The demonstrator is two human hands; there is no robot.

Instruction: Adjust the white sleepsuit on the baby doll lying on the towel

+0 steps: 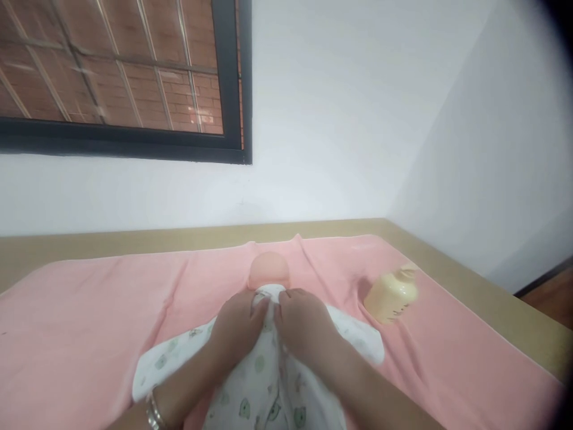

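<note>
A baby doll lies on a pink blanket, its bald head [268, 269] pointing away from me. It wears a white baby garment [250, 382] printed with small green figures, the sleeves spread out to both sides. At the neckline, my left hand [239, 319] grips the left side of the cloth between thumb and fingers. My right hand [302, 319] pinches the cloth just beside it, the two thumbs nearly meeting. The hands hide most of the collar and the doll's lower face.
A pale yellow baby bottle [391, 295] lies tilted on the pink blanket [89, 322] to the right. Around the blanket runs a tan surface edge [340, 228]. Behind stand a white wall [322, 119] and a dark-framed window [134, 140] with bars.
</note>
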